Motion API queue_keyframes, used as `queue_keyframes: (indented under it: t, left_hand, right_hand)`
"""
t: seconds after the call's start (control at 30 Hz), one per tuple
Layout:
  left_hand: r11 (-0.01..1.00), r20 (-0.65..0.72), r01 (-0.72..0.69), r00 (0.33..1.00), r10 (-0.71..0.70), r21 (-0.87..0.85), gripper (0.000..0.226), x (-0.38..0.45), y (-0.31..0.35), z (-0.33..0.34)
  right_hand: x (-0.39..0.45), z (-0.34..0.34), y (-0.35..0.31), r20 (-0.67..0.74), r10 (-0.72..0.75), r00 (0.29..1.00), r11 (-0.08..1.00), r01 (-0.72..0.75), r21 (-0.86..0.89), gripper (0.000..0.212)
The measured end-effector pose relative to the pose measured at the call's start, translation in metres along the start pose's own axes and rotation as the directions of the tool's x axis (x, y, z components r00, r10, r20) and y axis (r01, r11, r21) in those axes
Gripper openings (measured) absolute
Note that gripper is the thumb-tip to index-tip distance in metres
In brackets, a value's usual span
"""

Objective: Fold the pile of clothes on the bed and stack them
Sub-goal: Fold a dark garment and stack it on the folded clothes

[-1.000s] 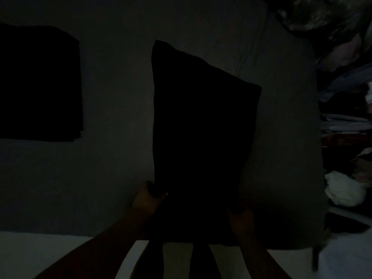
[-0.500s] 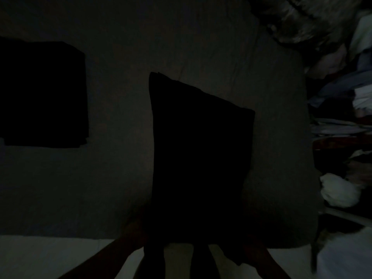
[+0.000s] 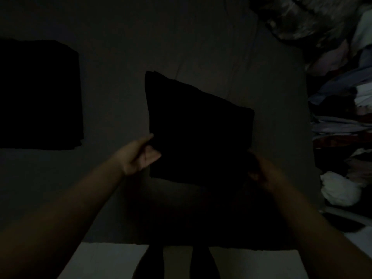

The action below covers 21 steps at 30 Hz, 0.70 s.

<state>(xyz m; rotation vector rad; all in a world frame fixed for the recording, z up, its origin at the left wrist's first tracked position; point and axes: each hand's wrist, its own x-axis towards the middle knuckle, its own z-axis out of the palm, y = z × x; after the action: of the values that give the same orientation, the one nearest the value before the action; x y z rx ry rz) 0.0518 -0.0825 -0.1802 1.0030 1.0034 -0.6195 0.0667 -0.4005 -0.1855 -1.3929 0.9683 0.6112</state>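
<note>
Cloth is what the hands are dealing with: a dark folded garment (image 3: 199, 133) held at the centre of the view, its far edge tilted up toward 12 o'clock over the bed (image 3: 201, 47). It looks soft and light, with no stiffness of its own, so it will likely sag or fall open wherever it is unsupported. The side edges near the lower corners, where the layers meet, seem the best places to hold it (pinching all layers together would keep the fold from slipping).

The left hand (image 3: 138, 156) reaches in from 7 o'clock, forearm angled up, thumb on top of the garment's left edge and fingers under it, pinching the fabric. The right hand (image 3: 263, 174) comes from 5 o'clock and meets the lower right corner; it appears to grip there, but the gloom hides how its fingers lie.

A dark folded stack (image 3: 38, 93) lies at 9 o'clock on the bed, well apart from the garment. Unfolded clothes (image 3: 342, 109) are heaped at 3 o'clock.
</note>
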Motion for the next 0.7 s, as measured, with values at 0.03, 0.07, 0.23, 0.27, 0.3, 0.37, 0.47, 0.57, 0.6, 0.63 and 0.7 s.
queue_keyframes:
  t: [0.03, 0.07, 0.23, 0.27, 0.3, 0.37, 0.47, 0.57, 0.6, 0.63, 0.7]
  left_hand:
    - [0.996, -0.009, -0.050, 0.999, 0.049, -0.074, 0.025, 0.004, 0.009, 0.008]
    - [0.995, -0.037, -0.086, 0.996, 0.084, -0.045, 0.034, 0.015, 0.008, 0.012]
    - [0.830, -0.255, -0.067, 0.935, 0.246, 0.553, 0.042, 0.045, -0.065, -0.002]
    - [0.792, -0.254, -0.036, 0.938, 0.237, 0.610, 0.056, 0.047, -0.079, -0.005]
    - [0.739, -0.267, -0.002, 0.932, 0.246, 0.673, 0.067, 0.050, -0.092, -0.008]
    - [0.640, -0.318, 0.015, 0.877, 0.361, 0.768, 0.066, 0.051, -0.108, -0.007]
    - [0.685, -0.375, 0.014, 0.845, 0.381, 0.728, 0.064, 0.052, -0.108, -0.001]
    - [0.736, -0.387, 0.013, 0.857, 0.340, 0.677, 0.049, 0.051, -0.106, -0.001]
    - [0.737, -0.397, 0.033, 0.859, 0.325, 0.675, 0.043, 0.048, -0.106, -0.001]
    - [0.745, -0.397, 0.033, 0.861, 0.317, 0.666, 0.041, 0.048, -0.109, -0.004]
    - [0.747, -0.397, 0.036, 0.863, 0.312, 0.664, 0.040, 0.041, -0.112, -0.008]
  right_hand:
    - [0.012, 0.004, -0.005, -0.004, 0.002, 1.000, 0.998, -0.001, 0.056, 0.038]
    - [0.026, 0.004, -0.004, -0.023, -0.006, 1.000, 0.999, 0.007, 0.052, 0.045]
    - [0.047, -0.003, 0.055, -0.260, -0.161, 0.952, 0.850, 0.000, -0.527, 0.047]
    - [0.040, -0.004, 0.075, -0.259, -0.171, 0.951, 0.824, -0.006, -0.566, 0.049]
    - [0.034, -0.003, 0.095, -0.270, -0.190, 0.944, 0.834, 0.010, -0.552, 0.055]
    - [0.027, 0.002, 0.121, -0.373, -0.232, 0.898, 0.904, 0.057, -0.424, 0.068]
    - [0.026, 0.014, 0.127, -0.423, -0.028, 0.906, 0.995, -0.014, -0.095, 0.070]
    - [0.035, 0.019, 0.123, -0.293, 0.161, 0.942, 0.981, -0.120, 0.155, 0.070]
    - [0.038, 0.018, 0.121, -0.252, 0.176, 0.952, 0.978, -0.139, 0.157, 0.059]
    - [0.040, 0.016, 0.119, -0.244, 0.177, 0.954, 0.981, -0.150, 0.125, 0.050]
    - [0.040, 0.009, 0.119, -0.292, 0.136, 0.947, 0.990, -0.136, 0.018, 0.044]
